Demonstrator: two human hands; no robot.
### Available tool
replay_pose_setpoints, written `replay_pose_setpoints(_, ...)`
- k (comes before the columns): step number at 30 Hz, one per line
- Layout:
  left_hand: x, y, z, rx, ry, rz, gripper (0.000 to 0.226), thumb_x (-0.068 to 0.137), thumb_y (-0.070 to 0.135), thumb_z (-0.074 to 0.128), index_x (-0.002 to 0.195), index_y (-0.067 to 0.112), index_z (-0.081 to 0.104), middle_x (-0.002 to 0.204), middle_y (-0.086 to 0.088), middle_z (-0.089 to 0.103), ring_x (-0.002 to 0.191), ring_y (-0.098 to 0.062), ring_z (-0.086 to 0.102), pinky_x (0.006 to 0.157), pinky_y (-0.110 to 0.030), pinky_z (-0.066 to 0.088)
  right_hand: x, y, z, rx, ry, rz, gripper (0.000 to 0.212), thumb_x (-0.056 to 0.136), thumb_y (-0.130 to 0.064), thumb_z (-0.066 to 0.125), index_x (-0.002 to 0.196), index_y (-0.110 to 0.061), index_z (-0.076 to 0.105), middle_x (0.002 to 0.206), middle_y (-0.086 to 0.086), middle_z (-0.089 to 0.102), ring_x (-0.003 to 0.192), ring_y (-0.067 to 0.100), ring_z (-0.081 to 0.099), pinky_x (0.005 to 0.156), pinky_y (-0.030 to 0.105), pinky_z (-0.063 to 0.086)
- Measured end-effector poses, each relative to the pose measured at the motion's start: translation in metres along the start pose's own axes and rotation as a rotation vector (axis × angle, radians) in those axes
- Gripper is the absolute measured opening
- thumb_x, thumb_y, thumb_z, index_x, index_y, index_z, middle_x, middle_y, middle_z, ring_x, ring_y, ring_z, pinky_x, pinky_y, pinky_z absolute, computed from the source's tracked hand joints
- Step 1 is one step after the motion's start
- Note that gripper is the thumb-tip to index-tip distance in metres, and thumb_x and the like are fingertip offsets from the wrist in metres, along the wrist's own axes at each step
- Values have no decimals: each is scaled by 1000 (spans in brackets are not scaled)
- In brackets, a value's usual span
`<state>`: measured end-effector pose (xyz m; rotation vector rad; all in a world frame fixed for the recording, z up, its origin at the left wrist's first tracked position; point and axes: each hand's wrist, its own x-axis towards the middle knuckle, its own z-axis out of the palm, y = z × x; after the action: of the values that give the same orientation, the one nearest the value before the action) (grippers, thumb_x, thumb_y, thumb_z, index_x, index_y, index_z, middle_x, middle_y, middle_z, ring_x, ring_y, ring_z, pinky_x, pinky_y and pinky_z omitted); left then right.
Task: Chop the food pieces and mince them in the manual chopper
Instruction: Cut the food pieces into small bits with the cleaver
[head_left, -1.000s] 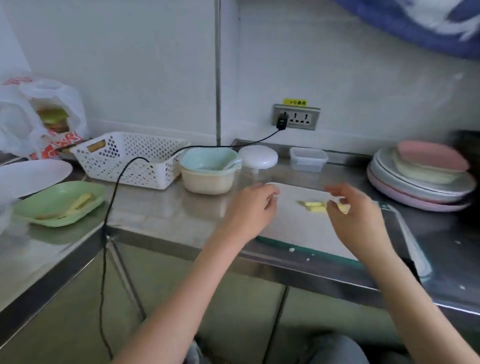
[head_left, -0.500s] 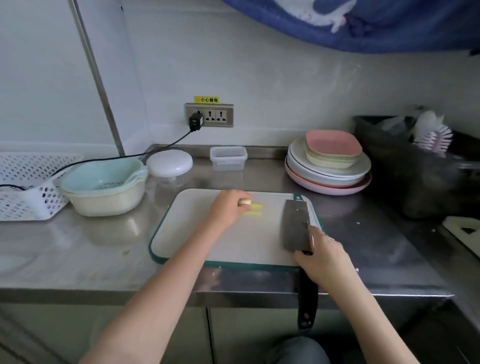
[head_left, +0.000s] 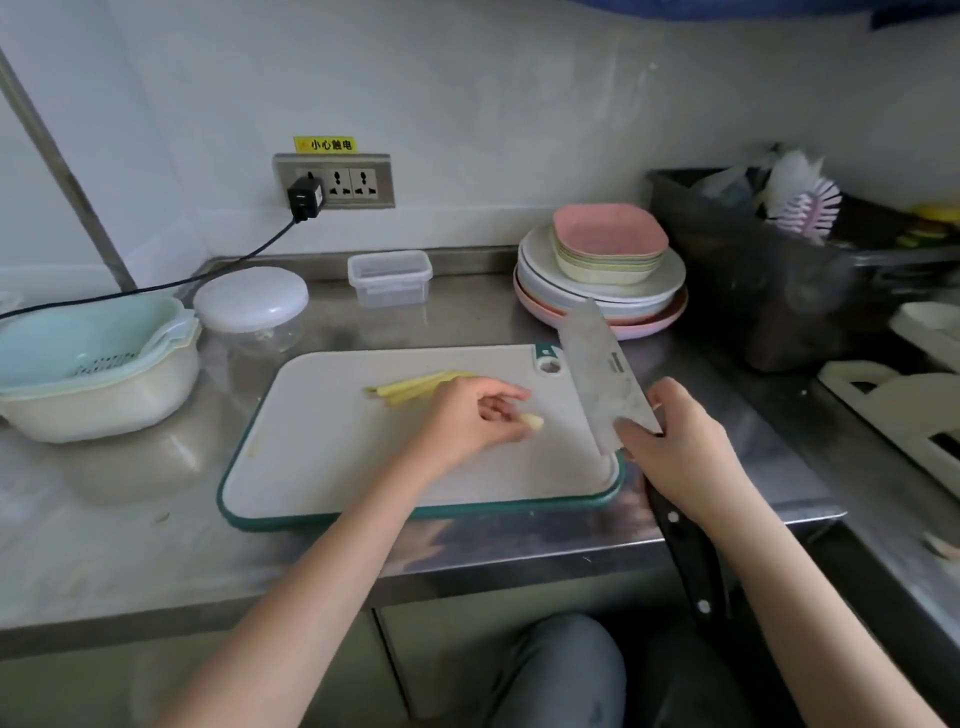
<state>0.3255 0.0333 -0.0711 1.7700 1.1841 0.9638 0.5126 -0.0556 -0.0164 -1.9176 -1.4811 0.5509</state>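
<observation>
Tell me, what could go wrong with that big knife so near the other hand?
1. The right hand holds the knife right by the blade, so fingers may get cut.
2. The left hand lies on the cutting board close to the blade; a chop at the yellow strips might nick it.
3. The stack of plates sits just behind the knife tip and may get knocked.

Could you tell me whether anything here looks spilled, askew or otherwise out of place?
Nothing major: small pale scraps lie scattered on the steel counter left of the cutting board.
</observation>
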Motion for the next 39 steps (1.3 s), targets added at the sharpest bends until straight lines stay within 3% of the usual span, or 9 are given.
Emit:
replay_pose_setpoints(3, -1, -2, -1, -16, 64, 21, 28, 62, -6, 83, 84, 7, 71, 75, 0, 66, 57, 8, 57, 64, -12, 47, -2, -8, 8, -69, -30, -87, 6, 89, -14, 48, 91, -10, 44, 69, 7, 62, 45, 13, 57, 34, 15, 38)
replay_pose_setpoints(6, -3, -1, -1, 40, 129, 67, 17, 65, -3, 83, 80, -1, 75, 74, -2, 68, 56, 12, 57, 61, -5, 44, 1, -13, 19, -152, -51, -113, 7, 87, -18, 46, 91, -14, 42, 73, 12, 61, 59, 31, 62, 54, 36, 57)
replay_pose_setpoints(9, -3, -1, -2, 75, 129, 78, 15, 67, 4, 84, 79, 2, 76, 71, 1, 67, 56, 13, 57, 59, -4, 41, 0, -17, 26, -163, -71, -119, 7, 87, -18, 45, 90, -16, 38, 80, 13, 60, 67, 37, 62, 59, 47, 57)
replay_pose_setpoints(17, -2, -1, -2, 132, 119, 98, 9, 67, 10, 85, 70, 8, 76, 63, 3, 67, 55, 4, 54, 55, -9, 38, 0, -35, 48, -413, -182, -105, 13, 93, -10, 39, 93, -15, 27, 72, 5, 39, 72, 31, 44, 64, 34, 37)
replay_pose_setpoints(19, -4, -1, -3, 132, 123, 104, 10, 66, 11, 85, 70, 10, 76, 61, 7, 65, 54, 6, 54, 55, -8, 38, 3, -40, 42, -413, -215, -126, 12, 92, -10, 40, 94, -14, 29, 76, 7, 46, 76, 35, 50, 64, 36, 40)
replay_pose_setpoints(23, -3, -1, -2, 131, 130, 95, 13, 66, 11, 85, 75, 8, 77, 68, 4, 69, 57, 10, 56, 58, -5, 38, 7, -38, 19, -280, -176, -136, 6, 93, -13, 41, 94, -8, 37, 80, 12, 54, 52, 28, 61, 38, 32, 50)
replay_pose_setpoints(29, -5, 1, -7, 81, 257, 99, 10, 71, 3, 79, 80, 8, 77, 81, -4, 74, 73, -10, 66, 71, -12, 49, 3, -39, 18, -262, -177, -176, 6, 94, -13, 40, 91, -10, 35, 74, 9, 50, 41, 23, 57, 31, 26, 45)
replay_pose_setpoints(34, -4, -2, -10, 78, 374, 88, 8, 70, 3, 80, 77, 7, 77, 70, 6, 67, 65, 2, 60, 63, -4, 42, 2, -40, 28, -305, -215, -168, 19, 95, -16, 42, 113, -11, 38, 92, 8, 49, 65, 28, 57, 51, 35, 49)
replay_pose_setpoints(39, -3, -5, -9, 122, 360, 112, 8, 72, 3, 79, 79, 8, 78, 74, 2, 70, 65, 5, 59, 65, -5, 44, 1, -39, 39, -390, -202, -147, 14, 93, -12, 41, 98, -17, 28, 89, 11, 49, 71, 30, 49, 61, 34, 39)
